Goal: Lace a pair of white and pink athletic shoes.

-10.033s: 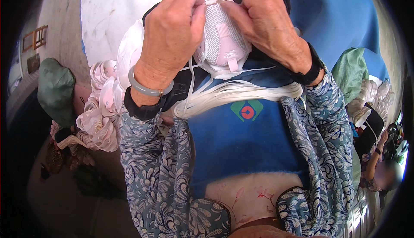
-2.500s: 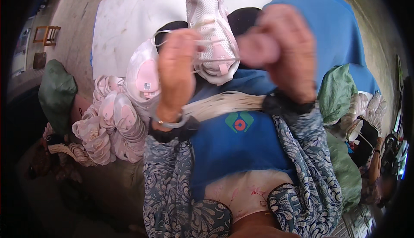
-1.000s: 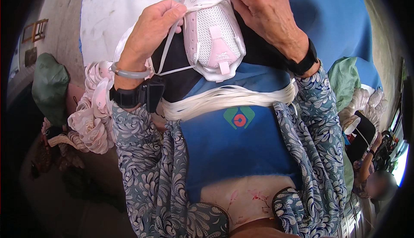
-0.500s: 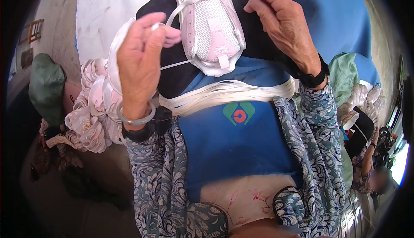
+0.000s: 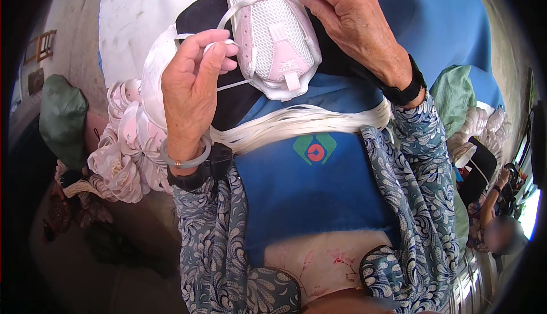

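A white and pale pink mesh shoe upper (image 5: 279,35) lies ahead of me over dark cloth, its heel with a pull tab pointing toward me. Across its opening runs a flat white shoelace (image 5: 250,0), which loops out to the left. My left hand (image 5: 192,86) pinches a part of that lace between thumb and fingers, just left of the shoe upper. At the upper's right eyelet edge, my right hand (image 5: 356,26) is closed on the lace, its fingertips touching or nearly touching the edge. The exact spot under the right fingers is partly hidden.
A bundle of white laces (image 5: 296,121) drapes across my lap above the blue apron (image 5: 313,194). Stacked pink-white shoe uppers (image 5: 122,166) stand at left, more uppers (image 5: 481,132) at right. Green sacks (image 5: 61,117) flank both sides. Another person (image 5: 484,217) is at far right.
My right hand has moved left and in to the shoe upper's edge with the lace. My left hand has shifted slightly right and down, still pinching lace.
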`<action>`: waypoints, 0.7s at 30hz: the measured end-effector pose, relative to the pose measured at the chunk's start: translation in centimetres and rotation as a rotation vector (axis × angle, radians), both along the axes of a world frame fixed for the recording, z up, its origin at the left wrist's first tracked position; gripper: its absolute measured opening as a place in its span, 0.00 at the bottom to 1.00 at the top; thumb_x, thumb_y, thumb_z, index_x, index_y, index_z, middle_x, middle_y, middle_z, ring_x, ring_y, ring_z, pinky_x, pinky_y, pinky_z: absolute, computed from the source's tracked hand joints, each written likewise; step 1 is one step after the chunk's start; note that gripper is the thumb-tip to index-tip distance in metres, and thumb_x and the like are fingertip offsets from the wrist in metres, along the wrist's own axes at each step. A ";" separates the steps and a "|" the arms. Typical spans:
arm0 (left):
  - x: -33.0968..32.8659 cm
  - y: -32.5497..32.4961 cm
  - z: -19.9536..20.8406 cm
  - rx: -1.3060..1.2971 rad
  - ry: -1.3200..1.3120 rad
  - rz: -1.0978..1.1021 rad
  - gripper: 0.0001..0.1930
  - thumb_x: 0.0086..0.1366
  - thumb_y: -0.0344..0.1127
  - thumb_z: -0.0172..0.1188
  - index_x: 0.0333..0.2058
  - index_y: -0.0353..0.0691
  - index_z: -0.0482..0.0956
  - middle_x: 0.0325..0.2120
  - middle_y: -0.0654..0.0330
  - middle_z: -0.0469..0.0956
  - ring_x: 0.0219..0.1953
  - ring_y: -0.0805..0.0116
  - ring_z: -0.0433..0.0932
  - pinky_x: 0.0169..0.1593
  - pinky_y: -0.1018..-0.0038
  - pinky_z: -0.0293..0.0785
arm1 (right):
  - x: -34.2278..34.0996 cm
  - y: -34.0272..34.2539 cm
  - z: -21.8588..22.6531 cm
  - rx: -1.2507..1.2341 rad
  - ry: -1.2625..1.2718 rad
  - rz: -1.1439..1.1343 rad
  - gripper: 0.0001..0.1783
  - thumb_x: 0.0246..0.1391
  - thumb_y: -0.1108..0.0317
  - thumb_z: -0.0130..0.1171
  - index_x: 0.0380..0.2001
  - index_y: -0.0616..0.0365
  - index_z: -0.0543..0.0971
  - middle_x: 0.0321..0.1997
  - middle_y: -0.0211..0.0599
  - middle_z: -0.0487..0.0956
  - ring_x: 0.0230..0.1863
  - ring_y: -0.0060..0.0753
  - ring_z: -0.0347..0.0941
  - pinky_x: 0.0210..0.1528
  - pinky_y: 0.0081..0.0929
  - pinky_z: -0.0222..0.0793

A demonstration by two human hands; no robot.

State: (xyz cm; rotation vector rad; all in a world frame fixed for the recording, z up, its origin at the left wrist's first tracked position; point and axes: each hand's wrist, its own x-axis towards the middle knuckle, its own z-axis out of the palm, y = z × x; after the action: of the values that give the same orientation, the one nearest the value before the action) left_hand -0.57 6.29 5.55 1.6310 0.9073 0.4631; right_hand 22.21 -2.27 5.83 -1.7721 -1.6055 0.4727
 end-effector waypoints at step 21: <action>2.3 1.4 -2.0 0.343 0.016 0.092 0.08 0.64 0.32 0.60 0.40 0.35 0.80 0.29 0.59 0.82 0.30 0.75 0.78 0.35 0.79 0.74 | 0.5 1.6 0.2 -0.076 0.104 0.101 0.09 0.54 0.71 0.55 0.29 0.69 0.78 0.27 0.52 0.76 0.27 0.47 0.73 0.31 0.35 0.68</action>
State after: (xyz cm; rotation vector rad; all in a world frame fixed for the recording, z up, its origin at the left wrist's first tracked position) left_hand 1.72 7.66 3.58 1.9099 0.9558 0.7000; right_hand 22.70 -0.68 6.01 -1.6977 -1.6289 0.6703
